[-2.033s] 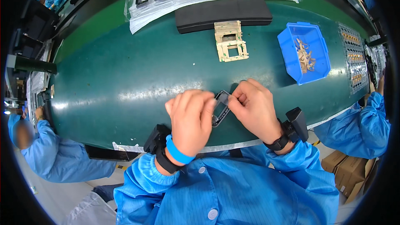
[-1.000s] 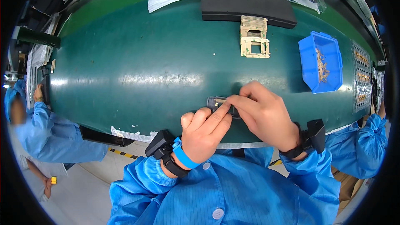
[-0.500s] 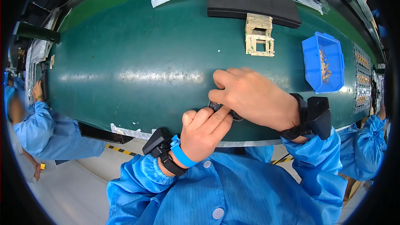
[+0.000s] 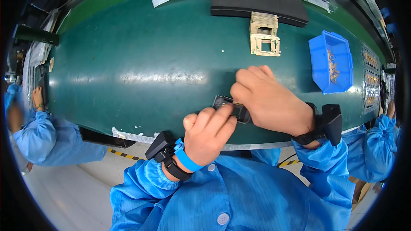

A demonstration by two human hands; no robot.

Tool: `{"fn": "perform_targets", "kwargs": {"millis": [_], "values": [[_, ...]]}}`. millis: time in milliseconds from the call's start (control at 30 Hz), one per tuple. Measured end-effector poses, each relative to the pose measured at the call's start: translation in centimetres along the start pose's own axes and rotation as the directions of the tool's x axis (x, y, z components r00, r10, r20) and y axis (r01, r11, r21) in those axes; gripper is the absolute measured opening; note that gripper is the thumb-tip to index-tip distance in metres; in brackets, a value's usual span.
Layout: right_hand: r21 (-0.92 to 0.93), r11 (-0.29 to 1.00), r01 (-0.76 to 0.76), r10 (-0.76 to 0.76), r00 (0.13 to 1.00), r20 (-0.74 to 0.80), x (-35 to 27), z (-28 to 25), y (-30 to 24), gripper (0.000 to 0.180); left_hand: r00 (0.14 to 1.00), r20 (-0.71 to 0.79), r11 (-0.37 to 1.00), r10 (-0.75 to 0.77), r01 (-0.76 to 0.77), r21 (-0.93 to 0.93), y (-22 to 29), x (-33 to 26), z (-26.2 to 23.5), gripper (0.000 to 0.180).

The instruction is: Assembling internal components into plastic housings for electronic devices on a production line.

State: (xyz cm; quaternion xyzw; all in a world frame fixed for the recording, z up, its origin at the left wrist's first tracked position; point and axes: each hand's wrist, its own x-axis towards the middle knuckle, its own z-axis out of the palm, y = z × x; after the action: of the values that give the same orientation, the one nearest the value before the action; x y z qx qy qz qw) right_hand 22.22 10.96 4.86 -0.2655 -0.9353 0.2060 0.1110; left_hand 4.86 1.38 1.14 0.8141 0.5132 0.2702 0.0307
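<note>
Black part (image 4: 226, 104) — pinched by both hands; blue bin (image 4: 330, 62) holds small brass pieces.

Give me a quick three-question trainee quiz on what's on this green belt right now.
1. True or false: both hands are on the small black part.
2. Which thing lies farthest toward the person's right? A) the blue bin B) the tan frame stack C) the long black pad
3. Fill in: the left hand has a ____ band at its wrist.

Key: 1 true, the right hand covers the part's right end while the left hand's fingers meet it from below. 2 A. 3 blue.
</note>
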Motion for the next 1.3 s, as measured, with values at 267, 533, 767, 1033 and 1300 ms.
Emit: {"fn": "perform_targets", "kwargs": {"millis": [267,533,767,1033,1300], "values": [[-0.013,0.956,-0.295,0.276,0.909,-0.312,-6.3,-5.3,0.0,0.015,1.000,0.020,0.999,0.010,-0.011,0.043,0.1,0.3,0.1,0.024],[0.014,0.706,-0.708,0.556,0.542,-0.630,-12.7,-8.2,4.8,0.006,1.000,0.029,0.998,0.007,-0.009,0.067,1.3,0.2,0.2,0.021],[0.329,0.648,-0.687,0.680,0.326,-0.657,-11.7,-7.6,3.5,0.011,0.992,0.079,0.993,-0.094,0.099,-0.059,1.8,1.3,-0.8,0.030],[0.389,0.772,-0.503,0.624,0.717,-0.310,-5.8,-0.6,-1.9,0.012,0.958,0.131,0.936,-0.254,0.278,-0.218,-0.1,3.9,0.1,0.023],[0.279,0.875,-0.395,0.478,0.795,-0.375,-3.0,2.7,-3.5,0.008,0.976,0.021,0.961,-0.218,0.218,-0.172,-0.2,2.1,2.1,0.009]]}}
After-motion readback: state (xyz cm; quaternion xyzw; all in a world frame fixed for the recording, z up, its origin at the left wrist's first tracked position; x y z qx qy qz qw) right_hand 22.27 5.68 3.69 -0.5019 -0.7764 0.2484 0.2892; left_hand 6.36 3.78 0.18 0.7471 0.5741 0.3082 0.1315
